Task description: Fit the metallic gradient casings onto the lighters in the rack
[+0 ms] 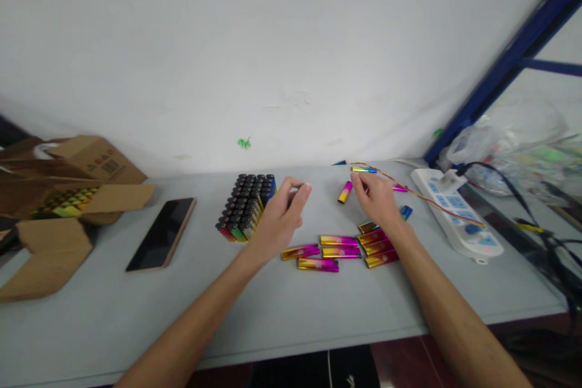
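My left hand (280,215) is closed, thumb against the curled fingers; a small dark edge shows between them, but what it belongs to is hidden. It hovers beside a block of upright slim pieces with black tops (245,203) and coloured sides. To the right, my right hand (375,197) is pinched shut, and I cannot make out anything in its fingers. Under and in front of it lie several shiny lighter-shaped cases (340,252) in gold and magenta. A single gold-magenta case (345,192) lies just left of that hand, and a gold-blue one (364,170) lies behind it.
A black-screened phone (161,235) lies left of the block. At far left stands an opened cardboard box (109,160) with yellow-green pieces inside. A white power strip (457,215) with a plug and a thin red-yellow wire (421,196) is at right, near plastic bags (482,145).
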Tool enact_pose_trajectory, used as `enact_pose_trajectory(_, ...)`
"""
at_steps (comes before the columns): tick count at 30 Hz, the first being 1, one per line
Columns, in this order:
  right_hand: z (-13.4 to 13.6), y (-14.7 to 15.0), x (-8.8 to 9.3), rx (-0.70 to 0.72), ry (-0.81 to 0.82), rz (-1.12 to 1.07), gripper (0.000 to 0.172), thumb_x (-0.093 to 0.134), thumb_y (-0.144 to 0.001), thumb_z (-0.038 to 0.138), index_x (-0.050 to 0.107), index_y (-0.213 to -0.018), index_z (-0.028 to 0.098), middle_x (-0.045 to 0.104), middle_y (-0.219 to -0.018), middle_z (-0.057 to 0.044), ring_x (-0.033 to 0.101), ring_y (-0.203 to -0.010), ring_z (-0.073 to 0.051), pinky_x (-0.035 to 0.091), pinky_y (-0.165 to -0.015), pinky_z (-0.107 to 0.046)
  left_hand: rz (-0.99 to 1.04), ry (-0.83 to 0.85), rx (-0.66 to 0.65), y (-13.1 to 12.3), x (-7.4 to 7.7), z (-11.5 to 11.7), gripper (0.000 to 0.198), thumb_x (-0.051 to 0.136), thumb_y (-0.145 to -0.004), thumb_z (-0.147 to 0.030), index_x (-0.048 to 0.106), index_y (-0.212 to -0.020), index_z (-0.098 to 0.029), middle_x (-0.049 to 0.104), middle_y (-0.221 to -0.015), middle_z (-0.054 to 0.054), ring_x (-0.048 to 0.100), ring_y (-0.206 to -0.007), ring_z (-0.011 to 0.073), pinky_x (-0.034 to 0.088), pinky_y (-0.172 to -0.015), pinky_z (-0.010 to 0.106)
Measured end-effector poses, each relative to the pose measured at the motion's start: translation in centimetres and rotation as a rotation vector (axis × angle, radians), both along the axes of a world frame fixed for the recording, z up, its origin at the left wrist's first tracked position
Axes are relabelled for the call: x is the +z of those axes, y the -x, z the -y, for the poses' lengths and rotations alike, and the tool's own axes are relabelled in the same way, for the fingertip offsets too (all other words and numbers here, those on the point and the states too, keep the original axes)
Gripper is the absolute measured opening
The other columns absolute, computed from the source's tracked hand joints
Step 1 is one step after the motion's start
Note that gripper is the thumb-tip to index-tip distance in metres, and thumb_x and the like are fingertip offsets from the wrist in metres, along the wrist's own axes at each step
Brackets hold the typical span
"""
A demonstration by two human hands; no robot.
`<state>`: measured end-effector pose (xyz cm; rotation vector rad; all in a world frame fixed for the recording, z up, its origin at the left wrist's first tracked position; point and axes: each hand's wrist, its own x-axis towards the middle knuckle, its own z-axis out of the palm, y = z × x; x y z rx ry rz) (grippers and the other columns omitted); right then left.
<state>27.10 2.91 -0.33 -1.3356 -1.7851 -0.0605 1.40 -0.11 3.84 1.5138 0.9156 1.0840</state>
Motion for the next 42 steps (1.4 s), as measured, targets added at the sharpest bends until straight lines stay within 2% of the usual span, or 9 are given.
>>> enact_pose_trajectory(3, -0.1, -0.1, 0.0, -0.006, -0.003, -0.003, 0.057, 0.033, -0.114, 0.061, 0.042, -0.07, 0.026, 0.056, -0.065, -0.002, 0.05, -0.062, -0.019, 0.034, -0.066, -0.036, 0.033, -0.027, 0.023, 1.9, 2.6, 0.0, 0.045, 0.065, -0.098, -0.068, 0.054, -0.097, -0.025, 0.037, -0.058, -0.012, 0.032, -0.044, 0.0092, 0.039, -0.043, 0.021)
enact_pose_trajectory(7, -0.2, -0.1, 0.0, -0.021, -0.013, 0.002, 0.057, 0.031, -0.114, 0.061, 0.041, -0.07, 0.026, 0.055, -0.066, -0.002, 0.05, -0.063, -0.019, 0.033, -0.066, -0.036, -0.276, -0.234, 0.166, 5.4, 5.3, -0.5, 0.043, 0.058, -0.103, -0.057, 0.072, -0.086, -0.02, 0.066, -0.072, 0.002, 0.062, -0.067, 0.0156, 0.053, -0.062, 0.026)
enact_pose_trajectory(10, -0.2, -0.1, 0.1, -0.015, -0.016, 0.01, 0.057, 0.031, -0.114, 0.061, 0.04, -0.069, 0.026, 0.052, -0.063, -0.002, 0.048, -0.061, -0.019, 0.032, -0.065, -0.036, -0.461, -0.363, 0.175, 7.5, 5.9, -1.4, 0.035, 0.066, -0.097, -0.051, 0.082, -0.09, -0.02, 0.078, -0.095, 0.008, 0.071, -0.089, 0.0217, 0.059, -0.078, 0.03)
enact_pose_trajectory(14, -0.1, 0.1, 0.2, -0.008, -0.001, 0.007, 0.056, 0.033, -0.113, 0.06, 0.039, -0.068, 0.027, 0.051, -0.062, -0.001, 0.047, -0.06, -0.019, 0.031, -0.065, -0.037, -0.695, -0.407, 0.03, 9.1, 5.1, -2.9, 0.031, 0.073, -0.09, -0.054, 0.086, -0.097, -0.026, 0.084, -0.1, 0.006, 0.075, -0.091, 0.0248, 0.06, -0.085, 0.033)
enact_pose_trajectory(18, 0.0, 0.1, 0.2, 0.0, 0.01, -0.002, 0.056, 0.033, -0.114, 0.06, 0.039, -0.069, 0.027, 0.053, -0.063, -0.002, 0.048, -0.061, -0.019, 0.032, -0.065, -0.037, -0.912, -0.48, -0.075, 9.9, 3.8, -4.1, 0.03, 0.067, -0.094, -0.051, 0.087, -0.098, -0.029, 0.085, -0.106, 0.006, 0.076, -0.097, 0.0277, 0.058, -0.097, 0.039)
enact_pose_trajectory(29, -0.1, 0.0, 0.1, 0.002, 0.019, 0.003, 0.056, 0.032, -0.113, 0.061, 0.04, -0.069, 0.027, 0.052, -0.063, -0.001, 0.048, -0.06, -0.019, 0.032, -0.065, -0.037, -1.143, -0.586, -0.181, 9.9, 3.5, -5.9, 0.021, 0.068, -0.094, -0.037, 0.088, -0.094, -0.029, 0.081, -0.101, 0.008, 0.07, -0.098, 0.0295, 0.055, -0.098, 0.043)
enact_pose_trajectory(36, -0.1, -1.0, 0.7, -0.067, -0.011, 0.013, 0.054, 0.034, -0.114, 0.057, 0.041, -0.07, 0.027, 0.056, -0.065, -0.003, 0.051, -0.064, -0.02, 0.035, -0.067, -0.037, -1.222, -0.718, -0.043, 9.7, 2.2, -5.4, 0.023, 0.068, -0.094, -0.037, 0.089, -0.096, -0.029, 0.069, -0.103, 0.011, 0.063, -0.102, 0.0322, 0.055, -0.092, 0.045)
enact_pose_trajectory(39, -0.1, -2.6, 1.2, -0.196, -0.078, -0.004, 0.054, 0.032, -0.115, 0.056, 0.042, -0.071, 0.027, 0.057, -0.066, -0.003, 0.051, -0.063, -0.02, 0.033, -0.066, -0.037, -1.286, -0.788, 0.019, 9.5, 2.1, -4.6, 0.024, 0.067, -0.093, -0.033, 0.089, -0.104, -0.029, 0.065, -0.108, 0.012, 0.062, -0.103, 0.0335, 0.056, -0.09, 0.047)
enact_pose_trajectory(42, 0.0, -4.7, 1.6, -0.349, -0.153, -0.022, 0.056, 0.028, -0.115, 0.058, 0.039, -0.069, 0.028, 0.054, -0.064, -0.003, 0.048, -0.061, -0.02, 0.03, -0.065, -0.037, -1.214, -0.867, 0.091, 8.4, 2.2, -3.8, 0.03, 0.065, -0.098, -0.039, 0.084, -0.119, -0.031, 0.065, -0.123, 0.015, 0.061, -0.114, 0.0377, 0.056, -0.098, 0.054)
